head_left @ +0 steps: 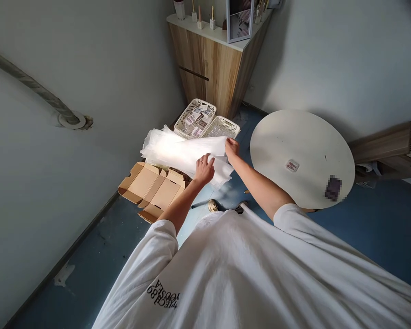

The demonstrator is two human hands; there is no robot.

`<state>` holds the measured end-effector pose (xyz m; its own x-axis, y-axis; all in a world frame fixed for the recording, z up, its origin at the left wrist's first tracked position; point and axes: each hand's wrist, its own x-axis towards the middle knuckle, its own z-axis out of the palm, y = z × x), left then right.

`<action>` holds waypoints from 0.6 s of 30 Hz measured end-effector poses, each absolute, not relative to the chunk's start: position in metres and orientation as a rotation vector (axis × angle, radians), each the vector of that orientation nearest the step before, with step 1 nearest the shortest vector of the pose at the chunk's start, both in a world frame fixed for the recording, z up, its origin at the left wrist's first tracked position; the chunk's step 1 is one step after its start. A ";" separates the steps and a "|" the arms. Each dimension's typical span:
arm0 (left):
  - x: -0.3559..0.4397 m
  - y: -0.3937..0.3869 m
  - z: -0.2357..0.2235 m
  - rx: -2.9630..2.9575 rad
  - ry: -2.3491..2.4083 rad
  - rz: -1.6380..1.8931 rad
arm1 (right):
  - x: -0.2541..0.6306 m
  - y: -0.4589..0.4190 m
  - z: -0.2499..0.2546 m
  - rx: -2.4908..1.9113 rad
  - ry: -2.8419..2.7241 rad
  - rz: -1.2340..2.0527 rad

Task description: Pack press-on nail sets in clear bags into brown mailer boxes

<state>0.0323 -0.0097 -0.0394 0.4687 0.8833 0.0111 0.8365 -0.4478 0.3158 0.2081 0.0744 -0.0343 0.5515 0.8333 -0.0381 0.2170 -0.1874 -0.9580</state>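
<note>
A thick stack of white translucent sheets (178, 153) is held out in front of me, above the floor. My left hand (204, 169) lies on the near edge of the stack with its fingers curled over the sheets. My right hand (231, 147) is closed on the stack's right end. Below the sheets sits an open brown cardboard box (152, 188) with its flaps spread.
Two white plastic baskets (222, 128) stand on the floor behind the sheets, one filled with small packets (197, 119). A round white table (301, 157) is at my right with a small packet (292, 166) on it. A wooden cabinet (212, 68) stands in the corner.
</note>
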 end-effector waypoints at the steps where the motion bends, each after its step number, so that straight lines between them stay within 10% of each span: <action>1: 0.035 -0.010 -0.040 2.519 1.393 0.206 | 0.209 0.074 -0.036 -1.694 -0.881 0.731; 18: 0.003 0.031 -0.043 2.453 1.650 0.000 | 0.264 0.086 -0.038 -1.697 -0.725 0.716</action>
<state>0.0031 0.0307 -0.0434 0.3822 0.9183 -0.1032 0.9183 -0.3650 0.1531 0.2644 0.0864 -0.0382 0.6298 0.7707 -0.0969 0.1069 -0.2095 -0.9720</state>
